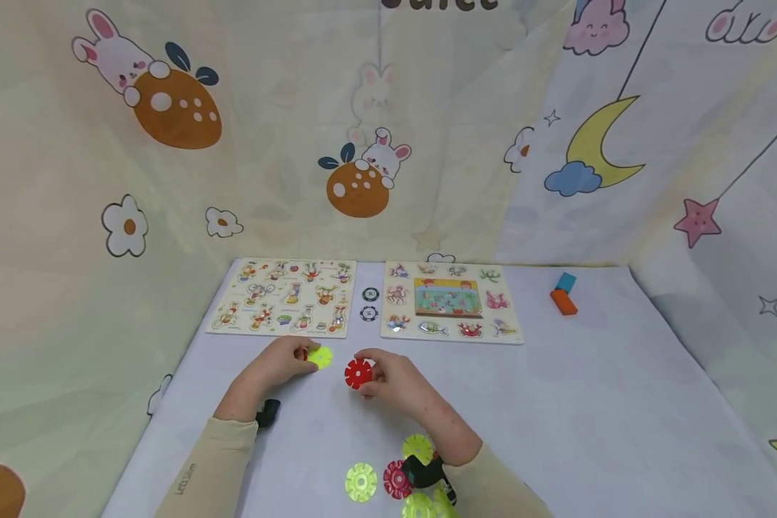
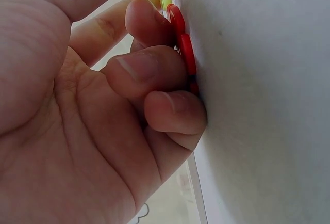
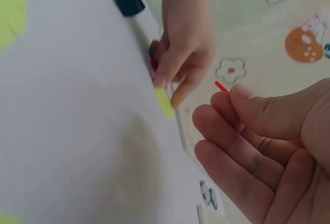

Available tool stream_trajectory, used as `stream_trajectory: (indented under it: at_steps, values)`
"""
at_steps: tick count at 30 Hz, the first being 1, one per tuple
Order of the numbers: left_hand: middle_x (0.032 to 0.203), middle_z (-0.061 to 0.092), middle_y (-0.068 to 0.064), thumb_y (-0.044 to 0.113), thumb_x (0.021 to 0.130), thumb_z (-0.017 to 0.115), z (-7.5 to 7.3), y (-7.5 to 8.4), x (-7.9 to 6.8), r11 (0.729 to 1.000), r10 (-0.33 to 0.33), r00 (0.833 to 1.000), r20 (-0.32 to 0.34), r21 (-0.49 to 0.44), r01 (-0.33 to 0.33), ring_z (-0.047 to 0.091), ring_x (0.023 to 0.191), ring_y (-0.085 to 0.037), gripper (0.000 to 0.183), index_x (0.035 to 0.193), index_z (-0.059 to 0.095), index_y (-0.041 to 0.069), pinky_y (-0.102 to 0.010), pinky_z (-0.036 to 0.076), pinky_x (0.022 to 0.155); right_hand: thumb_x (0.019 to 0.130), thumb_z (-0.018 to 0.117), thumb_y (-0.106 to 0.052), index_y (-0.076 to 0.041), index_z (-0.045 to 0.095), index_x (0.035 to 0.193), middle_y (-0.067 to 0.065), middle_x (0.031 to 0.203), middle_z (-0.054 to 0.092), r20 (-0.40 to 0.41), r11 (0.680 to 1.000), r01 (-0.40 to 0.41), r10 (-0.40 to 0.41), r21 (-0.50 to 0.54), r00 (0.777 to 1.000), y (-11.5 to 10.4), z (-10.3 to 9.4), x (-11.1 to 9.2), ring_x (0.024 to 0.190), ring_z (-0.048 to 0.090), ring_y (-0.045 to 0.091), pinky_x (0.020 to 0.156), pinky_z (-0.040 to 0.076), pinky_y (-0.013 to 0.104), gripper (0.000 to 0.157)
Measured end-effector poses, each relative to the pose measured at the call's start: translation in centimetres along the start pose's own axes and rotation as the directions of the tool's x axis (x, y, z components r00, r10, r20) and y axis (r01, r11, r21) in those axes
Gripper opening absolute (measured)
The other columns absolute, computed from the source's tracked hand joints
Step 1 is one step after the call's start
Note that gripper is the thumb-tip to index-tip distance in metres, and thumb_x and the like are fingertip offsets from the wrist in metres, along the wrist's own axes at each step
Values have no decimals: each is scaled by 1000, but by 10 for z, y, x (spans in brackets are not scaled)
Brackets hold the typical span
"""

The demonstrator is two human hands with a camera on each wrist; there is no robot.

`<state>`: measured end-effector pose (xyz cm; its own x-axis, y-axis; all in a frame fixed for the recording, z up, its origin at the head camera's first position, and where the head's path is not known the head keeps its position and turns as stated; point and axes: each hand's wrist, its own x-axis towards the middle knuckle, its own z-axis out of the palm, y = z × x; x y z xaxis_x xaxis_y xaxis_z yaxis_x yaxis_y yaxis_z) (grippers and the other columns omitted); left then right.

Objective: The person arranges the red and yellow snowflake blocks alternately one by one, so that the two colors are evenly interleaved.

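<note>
My left hand (image 1: 281, 363) grips a yellow-green notched plastic disc (image 1: 322, 357) by its edges, low over the white table in front of the two boards. Red pieces (image 2: 188, 53) show at its curled fingertips in the left wrist view, right by the tabletop and mostly hidden by the fingers. To the right, my right hand (image 1: 391, 378) pinches a red notched disc (image 1: 357, 373) between thumb and fingers. That disc faces the head camera and appears edge-on as a thin red strip (image 3: 221, 86) in the right wrist view.
A yellow-green disc (image 1: 361, 482), a red disc (image 1: 396, 480) and several others lie near the front, partly under the right wrist. Behind the hands are two picture puzzle boards (image 1: 285, 295) (image 1: 450, 334), with two round chips (image 1: 370, 294) between them. Orange (image 1: 564, 302) and blue blocks (image 1: 566, 282) stand right.
</note>
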<state>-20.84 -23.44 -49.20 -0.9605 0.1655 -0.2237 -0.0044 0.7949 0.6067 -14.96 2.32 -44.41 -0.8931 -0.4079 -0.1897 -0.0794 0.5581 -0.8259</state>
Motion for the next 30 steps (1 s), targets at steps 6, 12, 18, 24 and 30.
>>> stream_trajectory:
  at_steps: [6, 12, 18, 24, 30]
  values:
    - [102, 56, -2, 27, 76, 79, 1, 1, 0, 1000, 6, 1000, 0, 5, -6, 45, 86, -20, 45, 119, 66, 18, -35, 36, 73, 82, 74, -17, -15, 54, 130, -1, 75, 60, -57, 998, -56, 54, -35, 997, 11, -1, 31, 69, 58, 15, 63, 48, 27, 52]
    - [94, 54, -1, 25, 76, 79, 3, 1, 1, 1000, 22, 1000, 2, 1, -22, 44, 83, -19, 44, 117, 67, 18, -34, 35, 70, 83, 73, -21, -10, 55, 129, -1, 87, 58, -99, 986, -70, 55, -155, 994, 20, 12, 56, 80, 53, 16, 66, 48, 26, 51]
    - [81, 51, -3, 25, 77, 78, 6, 0, 2, 999, 27, 1000, 7, -21, -27, 45, 77, -18, 43, 117, 67, 17, -34, 35, 63, 82, 74, -29, -11, 56, 129, -1, 96, 61, -120, 959, -26, -8, -283, 993, 28, 25, 67, 82, 52, 13, 68, 46, 26, 54]
    - [83, 52, -3, 27, 77, 78, 6, -2, 1, 1000, 16, 1000, 7, -23, -16, 45, 78, -18, 43, 117, 67, 18, -34, 36, 64, 80, 75, -29, -16, 59, 119, -1, 72, 53, -151, 968, -90, 55, -235, 987, 31, 28, 66, 63, 48, 13, 55, 39, 27, 44]
    - [92, 55, -1, 28, 78, 78, 2, 3, -2, 1000, -9, 1000, 2, 26, 9, 46, 86, -20, 44, 119, 66, 20, -37, 38, 72, 82, 72, -24, -16, 62, 111, -1, 68, 51, -133, 975, -55, 26, -213, 991, 30, 26, 68, 59, 46, 13, 52, 37, 26, 31]
